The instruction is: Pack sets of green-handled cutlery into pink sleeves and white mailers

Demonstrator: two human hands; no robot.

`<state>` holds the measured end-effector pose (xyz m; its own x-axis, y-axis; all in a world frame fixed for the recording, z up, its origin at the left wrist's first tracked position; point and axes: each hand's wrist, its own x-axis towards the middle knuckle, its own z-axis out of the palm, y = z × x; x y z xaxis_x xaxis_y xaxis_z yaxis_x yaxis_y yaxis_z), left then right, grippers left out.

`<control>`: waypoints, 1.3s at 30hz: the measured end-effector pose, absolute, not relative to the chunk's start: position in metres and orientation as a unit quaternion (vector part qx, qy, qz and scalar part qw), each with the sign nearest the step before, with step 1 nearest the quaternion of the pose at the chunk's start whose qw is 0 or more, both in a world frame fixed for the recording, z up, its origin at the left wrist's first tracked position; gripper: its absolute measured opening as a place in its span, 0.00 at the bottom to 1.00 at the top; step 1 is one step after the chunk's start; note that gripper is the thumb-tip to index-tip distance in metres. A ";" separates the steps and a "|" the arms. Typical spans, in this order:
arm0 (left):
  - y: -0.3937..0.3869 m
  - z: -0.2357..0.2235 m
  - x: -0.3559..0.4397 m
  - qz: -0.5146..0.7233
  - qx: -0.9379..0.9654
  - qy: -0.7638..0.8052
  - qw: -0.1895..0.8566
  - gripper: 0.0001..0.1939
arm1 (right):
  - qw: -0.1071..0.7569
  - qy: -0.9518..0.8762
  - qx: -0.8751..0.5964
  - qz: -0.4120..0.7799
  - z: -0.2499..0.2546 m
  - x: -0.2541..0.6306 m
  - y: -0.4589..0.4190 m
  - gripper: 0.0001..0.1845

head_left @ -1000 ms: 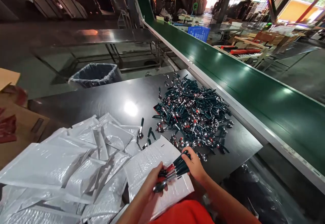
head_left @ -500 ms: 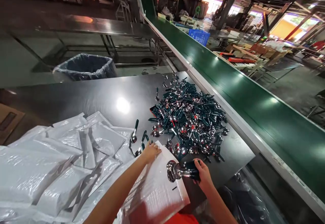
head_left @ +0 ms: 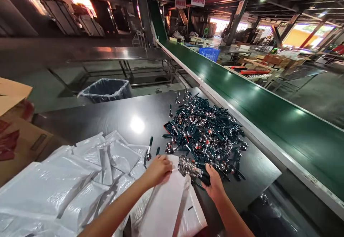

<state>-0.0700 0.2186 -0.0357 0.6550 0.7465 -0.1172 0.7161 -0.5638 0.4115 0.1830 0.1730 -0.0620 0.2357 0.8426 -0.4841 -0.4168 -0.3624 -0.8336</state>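
Observation:
My right hand (head_left: 213, 184) is closed around a bundle of dark-green-handled spoons (head_left: 191, 168), their steel bowls pointing left toward a white bubble mailer (head_left: 166, 204). My left hand (head_left: 158, 170) pinches the mailer's top edge and holds it lifted from the steel table (head_left: 107, 120). Just beyond both hands lies a big heap of the same spoons (head_left: 205, 133). Two loose spoons (head_left: 149, 151) lie left of the heap.
A spread of white bubble mailers (head_left: 72, 179) covers the table's near left. A green conveyor belt (head_left: 258, 104) runs along the right. A lined bin (head_left: 106, 89) stands behind the table, cardboard boxes (head_left: 16, 129) at far left, a blue crate (head_left: 209, 53) far back.
My left hand let go of the spoon bundle, moved to the mailer's top edge and lifted it. My right hand turned the bundle so its bowls point at the mailer.

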 end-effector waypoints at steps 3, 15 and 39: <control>0.199 -0.003 -0.063 0.108 0.888 0.370 0.250 0.10 | 0.586 -0.216 -0.556 0.548 -0.042 0.178 0.185 0.31; 0.159 0.009 -0.047 0.249 0.801 0.456 0.298 0.10 | 0.472 -0.833 -0.213 -0.196 0.040 0.218 0.122 0.05; 0.073 0.036 -0.003 0.568 0.724 0.387 0.052 0.30 | 0.460 -0.685 -0.370 0.426 0.036 0.181 0.102 0.28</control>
<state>-0.0030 0.0728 0.0362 0.0547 0.6191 0.7834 0.5013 -0.6956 0.5147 0.1807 0.1022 0.0357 -0.3026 0.8992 0.3160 0.1150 0.3635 -0.9245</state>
